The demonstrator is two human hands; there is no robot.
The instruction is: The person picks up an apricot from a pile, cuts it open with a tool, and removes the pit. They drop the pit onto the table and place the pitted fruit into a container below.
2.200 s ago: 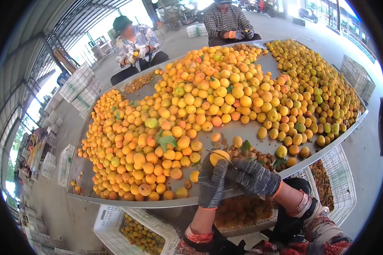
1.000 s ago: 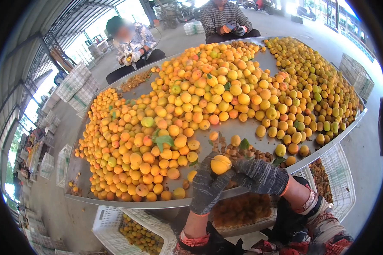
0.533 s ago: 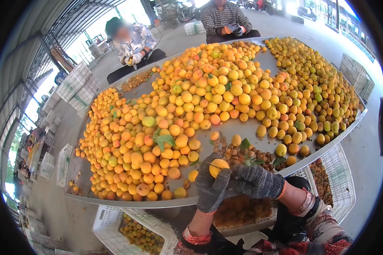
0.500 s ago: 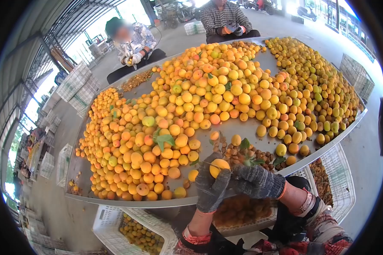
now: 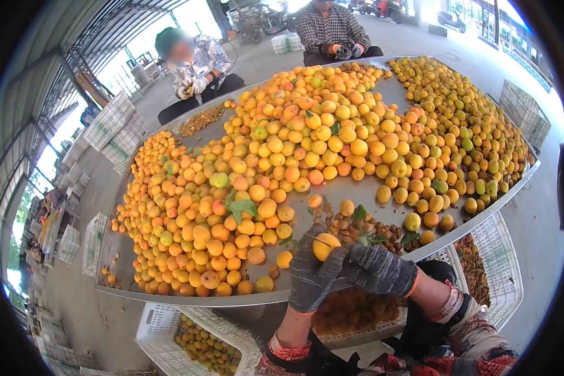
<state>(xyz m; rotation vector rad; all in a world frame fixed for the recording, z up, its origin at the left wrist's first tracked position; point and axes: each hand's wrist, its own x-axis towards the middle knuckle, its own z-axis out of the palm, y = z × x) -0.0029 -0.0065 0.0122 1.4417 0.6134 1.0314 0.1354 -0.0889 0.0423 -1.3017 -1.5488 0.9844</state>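
Table (image 5: 356,190), broad, grey metal, raised rim: loaded nearly end to end, its near edge running beneath both hands. Heap of round yellow-orange fruit (image 5: 294,135): piled loosely, sloping towards the near side; a knock from a sleeve or wrist might set pieces rolling. White perforated plastic crate (image 5: 504,269): below the table's edge, to the right; anything dropped past the rim could land there or on the floor. Left hand (image 5: 310,272), dark grey knitted glove: thumb and fingers pinching one fruit. Right hand (image 5: 382,269), matching glove: fingers bunched close beside that fruit; what they grip, if anything, cannot be told. Scatter of small brown pieces (image 5: 387,233): on the table just beyond the right hand; a loose fruit could get mixed in. Single smooth yellow fruit (image 5: 323,249): held in the left hand, over the near edge; likely to slip if juice wets the knit or the pinch slackens. Thin dark line, across the fruit: nature unclear; if a blade, a slip could nick the glove
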